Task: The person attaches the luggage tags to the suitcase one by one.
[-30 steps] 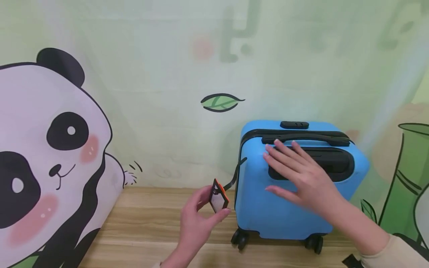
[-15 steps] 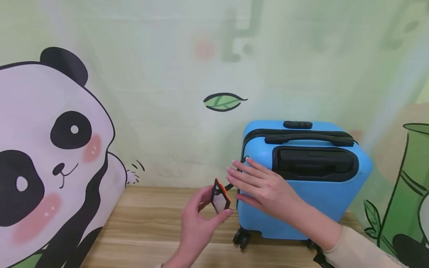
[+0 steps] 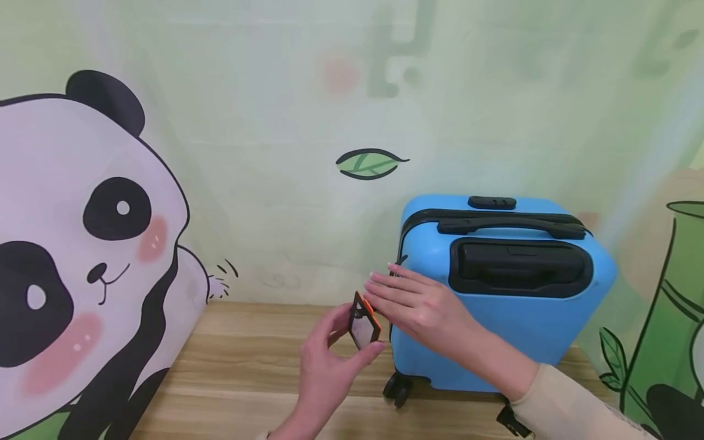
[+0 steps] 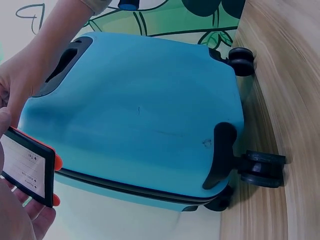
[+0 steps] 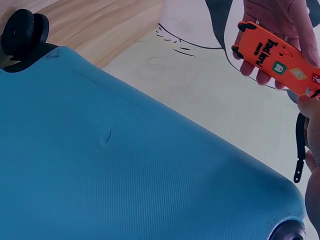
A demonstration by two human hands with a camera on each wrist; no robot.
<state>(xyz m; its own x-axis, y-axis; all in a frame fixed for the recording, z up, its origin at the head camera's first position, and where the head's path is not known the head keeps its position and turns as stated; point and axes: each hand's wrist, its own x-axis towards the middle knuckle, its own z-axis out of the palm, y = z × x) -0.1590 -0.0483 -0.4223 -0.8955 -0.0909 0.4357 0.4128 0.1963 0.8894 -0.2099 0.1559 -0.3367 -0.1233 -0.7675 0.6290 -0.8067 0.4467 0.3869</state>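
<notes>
My left hand (image 3: 330, 360) holds a luggage tag (image 3: 364, 330) by its edges, thumb below and fingers behind. The tag has an orange back (image 5: 277, 62) with small pictures, a black frame and a white label (image 4: 25, 162). My right hand (image 3: 426, 305) is beside it, fingers extended, palm toward the tag. In the right wrist view, its thumb meets the tag's end, and a black strap (image 5: 301, 145) comes out between thumb and fingers, loose end hanging. Right behind the hands stands a blue suitcase (image 3: 484, 342), upright.
The suitcase has a black carry handle (image 3: 511, 227), a recessed black panel (image 3: 522, 269) and black wheels (image 3: 397, 388). It stands on a wood-grain surface (image 3: 236, 360), against a backdrop (image 3: 275, 153) printed with a panda, a leaf and bamboo.
My right hand has moved left and down from in front of the suitcase's black panel to the tag's strap end. The left hand keeps holding the tag in nearly the same place.
</notes>
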